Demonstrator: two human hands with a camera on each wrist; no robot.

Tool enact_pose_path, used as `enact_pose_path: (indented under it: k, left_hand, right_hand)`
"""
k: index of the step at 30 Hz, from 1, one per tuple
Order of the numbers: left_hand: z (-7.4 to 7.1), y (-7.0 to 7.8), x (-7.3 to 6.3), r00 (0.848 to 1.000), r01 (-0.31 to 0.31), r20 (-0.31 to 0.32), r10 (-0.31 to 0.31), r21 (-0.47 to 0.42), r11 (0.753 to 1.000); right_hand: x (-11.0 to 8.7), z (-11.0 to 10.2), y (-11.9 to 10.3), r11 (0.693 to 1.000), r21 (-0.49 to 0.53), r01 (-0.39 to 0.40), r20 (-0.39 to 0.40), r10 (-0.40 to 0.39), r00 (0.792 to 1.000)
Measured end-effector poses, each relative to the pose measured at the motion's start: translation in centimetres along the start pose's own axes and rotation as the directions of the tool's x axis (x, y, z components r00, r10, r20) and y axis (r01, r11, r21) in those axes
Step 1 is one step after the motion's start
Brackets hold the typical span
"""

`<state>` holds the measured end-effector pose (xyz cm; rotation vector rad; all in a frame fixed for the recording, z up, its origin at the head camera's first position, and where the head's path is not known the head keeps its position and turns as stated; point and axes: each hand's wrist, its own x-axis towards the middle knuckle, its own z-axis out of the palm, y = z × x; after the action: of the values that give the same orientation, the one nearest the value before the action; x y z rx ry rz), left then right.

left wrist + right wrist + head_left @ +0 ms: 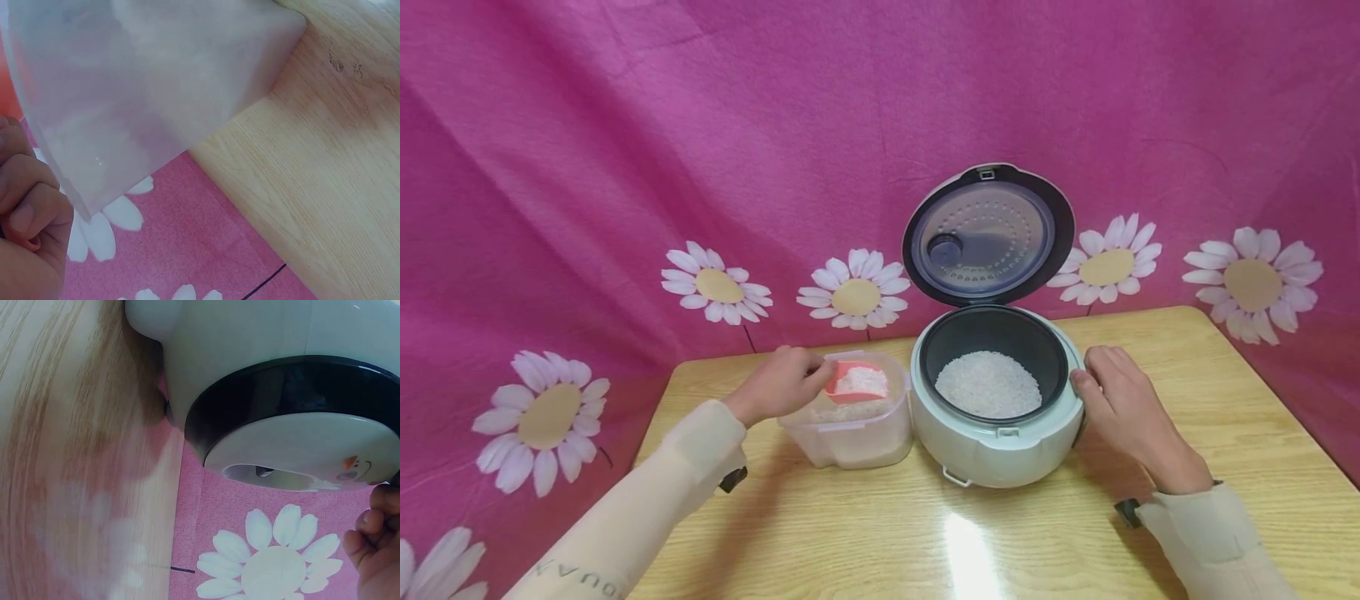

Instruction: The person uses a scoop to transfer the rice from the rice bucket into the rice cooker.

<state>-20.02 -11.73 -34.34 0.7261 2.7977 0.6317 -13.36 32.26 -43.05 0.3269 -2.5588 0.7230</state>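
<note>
My left hand [781, 382] grips the handle of a red scoop [841, 385] heaped with white rice. In the left wrist view, curled fingers [40, 203] wrap round the handle's end. The scoop is over the mouth of a translucent plastic container [857, 442], which has more rice inside. To its right stands a pale green rice cooker [1000, 458], lid [988, 237] raised. White rice [988, 385] lies in its dark inner pot [938, 342]. My right hand [1123, 408] holds the cooker's right rim, thumb on top and fingers bent at the side.
Both vessels stand side by side on a light wooden table [865, 533], near its back edge. Behind hangs a pink cloth [775, 125] with large white daisies. A small wire-like latch [957, 477] juts from the cooker's front base.
</note>
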Motion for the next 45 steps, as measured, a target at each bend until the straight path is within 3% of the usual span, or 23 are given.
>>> enact_pose_path:
  k: [10, 18, 31, 45]
  left_hand:
    - [-0.8, -0.4, -0.5, 0.999, 0.012, -0.044, -0.013, -0.018, 1.000]
    - [-1.5, 0.5, -0.1, 0.997, -0.007, -0.076, 0.004, -0.037, 0.999]
    - [-1.5, 3.4, 2.6, 0.986, -0.134, -0.101, 0.130, -0.037, 0.990]
    - [-0.9, 6.7, 5.3, 0.981, -0.175, -0.073, 0.179, 0.049, 0.983]
  right_hand:
    - [-0.1, 0.2, 0.1, 1.000, -0.003, -0.003, 0.007, 0.003, 1.000]
    - [0.0, 0.1, 0.1, 1.000, 0.007, -0.009, 0.005, 0.009, 1.000]
    - [0.0, -0.1, 0.0, 1.000, 0.025, -0.017, 0.007, 0.017, 1.000]
    - [0.0, -0.2, 0.0, 1.000, 0.017, -0.003, -0.003, 0.003, 1.000]
